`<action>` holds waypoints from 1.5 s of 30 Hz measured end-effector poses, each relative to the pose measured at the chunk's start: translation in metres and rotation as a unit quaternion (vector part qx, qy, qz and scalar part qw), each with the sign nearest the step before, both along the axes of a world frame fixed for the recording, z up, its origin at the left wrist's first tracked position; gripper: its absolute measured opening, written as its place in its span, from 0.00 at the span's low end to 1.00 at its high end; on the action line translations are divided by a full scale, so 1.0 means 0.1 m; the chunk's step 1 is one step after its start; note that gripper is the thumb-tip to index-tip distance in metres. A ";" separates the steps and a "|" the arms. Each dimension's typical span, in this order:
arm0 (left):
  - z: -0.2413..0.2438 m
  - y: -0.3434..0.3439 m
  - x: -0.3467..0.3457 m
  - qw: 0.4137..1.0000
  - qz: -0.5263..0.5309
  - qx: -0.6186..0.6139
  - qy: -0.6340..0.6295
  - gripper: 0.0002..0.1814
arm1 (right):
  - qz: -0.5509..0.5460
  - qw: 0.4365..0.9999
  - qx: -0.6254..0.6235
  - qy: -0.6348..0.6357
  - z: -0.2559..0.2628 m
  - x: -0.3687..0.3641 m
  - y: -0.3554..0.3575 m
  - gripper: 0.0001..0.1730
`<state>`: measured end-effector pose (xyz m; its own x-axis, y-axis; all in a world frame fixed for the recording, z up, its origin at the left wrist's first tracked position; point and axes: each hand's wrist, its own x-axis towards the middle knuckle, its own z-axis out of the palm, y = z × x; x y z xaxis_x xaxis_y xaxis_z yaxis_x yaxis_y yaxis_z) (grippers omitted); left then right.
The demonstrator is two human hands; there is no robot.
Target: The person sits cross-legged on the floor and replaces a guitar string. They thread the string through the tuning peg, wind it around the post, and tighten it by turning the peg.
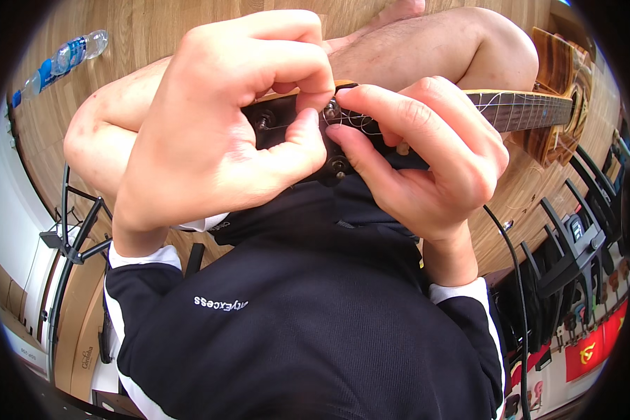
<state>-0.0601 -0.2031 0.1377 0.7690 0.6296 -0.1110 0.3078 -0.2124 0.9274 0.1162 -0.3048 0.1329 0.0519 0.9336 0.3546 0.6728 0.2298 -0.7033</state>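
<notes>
An acoustic guitar lies across my lap, its wooden body (548,100) at the right and its dark headstock (278,137) in front of me. Thin metal guitar strings (366,124) curl loosely over the headstock and along the fretboard (530,111). At a tuning post (332,109), my left hand (226,121) pinches a string between thumb and index finger. My right hand (425,147) has its thumb and index finger on the other side of that post, pinched around a string. Another tuning post (263,121) shows beside my left palm. Both hands hide parts of the headstock.
Plastic bottles (65,60) lie on the wooden floor at the upper left. A black metal stand (73,252) and a cardboard box (86,325) are at the lower left. At the right are black racks (572,247) and a black cable (517,262).
</notes>
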 end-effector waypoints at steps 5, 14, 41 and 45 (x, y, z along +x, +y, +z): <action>0.01 -0.06 0.03 0.996 0.015 0.073 -0.049 0.06 | 0.010 1.000 0.021 -0.008 -0.04 0.00 0.01 0.15; 0.23 0.08 -0.05 0.990 -0.026 0.130 0.041 0.13 | -0.002 1.000 0.029 -0.003 -0.06 -0.01 0.01 0.13; 0.41 0.71 0.28 0.958 -0.266 -0.069 0.081 0.08 | 0.018 0.998 0.033 -0.054 0.01 -0.05 0.00 0.18; 0.36 0.78 0.34 0.942 -0.325 -0.067 0.052 0.04 | 0.066 0.988 0.050 -0.132 0.07 0.09 0.03 0.19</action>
